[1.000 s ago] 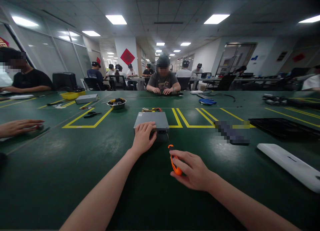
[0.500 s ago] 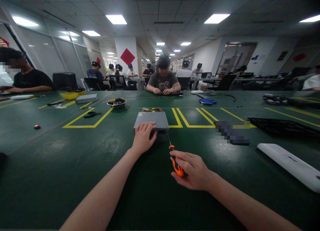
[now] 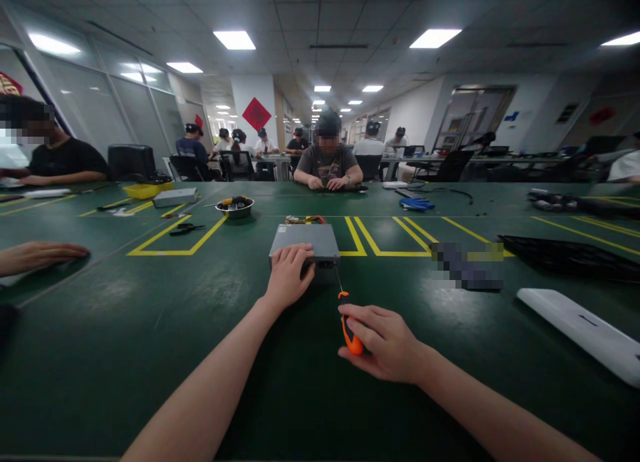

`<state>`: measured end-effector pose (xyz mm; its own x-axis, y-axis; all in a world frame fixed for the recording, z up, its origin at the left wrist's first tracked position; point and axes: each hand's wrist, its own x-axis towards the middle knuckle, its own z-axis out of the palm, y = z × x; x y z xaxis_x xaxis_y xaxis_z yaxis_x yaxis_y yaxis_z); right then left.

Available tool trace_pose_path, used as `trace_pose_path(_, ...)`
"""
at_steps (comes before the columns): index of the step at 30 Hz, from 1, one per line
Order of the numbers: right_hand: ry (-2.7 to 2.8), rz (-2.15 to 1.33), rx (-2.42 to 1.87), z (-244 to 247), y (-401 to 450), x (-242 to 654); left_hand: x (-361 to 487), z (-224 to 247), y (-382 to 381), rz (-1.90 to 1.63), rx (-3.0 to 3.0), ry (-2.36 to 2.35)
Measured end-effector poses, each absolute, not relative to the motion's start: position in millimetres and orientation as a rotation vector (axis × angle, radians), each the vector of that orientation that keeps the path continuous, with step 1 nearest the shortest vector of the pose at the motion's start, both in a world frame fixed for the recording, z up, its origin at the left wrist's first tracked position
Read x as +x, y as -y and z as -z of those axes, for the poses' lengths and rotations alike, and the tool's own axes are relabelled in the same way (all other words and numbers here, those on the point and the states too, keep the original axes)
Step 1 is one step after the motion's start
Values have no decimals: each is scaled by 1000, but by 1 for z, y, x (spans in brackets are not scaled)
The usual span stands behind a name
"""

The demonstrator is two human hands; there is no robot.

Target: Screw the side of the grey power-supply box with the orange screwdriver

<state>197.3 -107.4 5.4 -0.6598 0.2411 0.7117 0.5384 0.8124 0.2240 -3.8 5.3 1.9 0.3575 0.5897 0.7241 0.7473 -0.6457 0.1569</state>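
Observation:
A grey metal computer power supply [image 3: 305, 237] lies on the green table, its socket side facing me and a bundle of wires [image 3: 311, 219] at its far side. My left hand [image 3: 291, 273] grips its near left part, fingers on the top and thumb at the front face. In my right hand [image 3: 383, 342] is an orange-and-black screwdriver [image 3: 353, 341], pinched by the handle. Its thin shaft points up to the lower right corner of the power supply's front; whether the tip sits in a screw is too small to tell.
A metal bowl of tools [image 3: 234, 209] and black pliers [image 3: 186, 229] lie farther left. Blue gloves [image 3: 416, 203], a black panel [image 3: 565, 255] and a white casing [image 3: 580, 329] are to the right. A co-worker's hand [image 3: 45, 254] reaches in at left; another person [image 3: 327, 165] sits opposite.
A co-worker's hand has come in from the left, over the spot where a small red object lay. The screwdriver handle has turned slightly in my right hand; my left hand stays on the power supply.

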Motion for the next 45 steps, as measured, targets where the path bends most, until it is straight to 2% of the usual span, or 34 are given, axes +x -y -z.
trace_pose_path(4, 2339, 482, -607, -9, 110, 197, -3, -2, -5, 1159, -2416, 1216)
trace_pose_path(10, 2395, 590, -554, -12, 111, 195, -3, -2, -5, 1155, -2414, 1221)
trace_pose_path(19, 2335, 457, -572, -7, 108, 196, -3, -2, -5, 1149, -2412, 1219)
trace_pose_path(25, 2411, 574, -551, -10, 110, 196, -3, -2, -6, 1156, -2409, 1213)
trace_pose_path(36, 2389, 461, -579, -6, 108, 195, -3, -1, -6, 1176, -2410, 1214)
trace_pose_path(45, 2387, 556, -548, -7, 108, 193, -3, -2, -7, 1167, -2406, 1206)
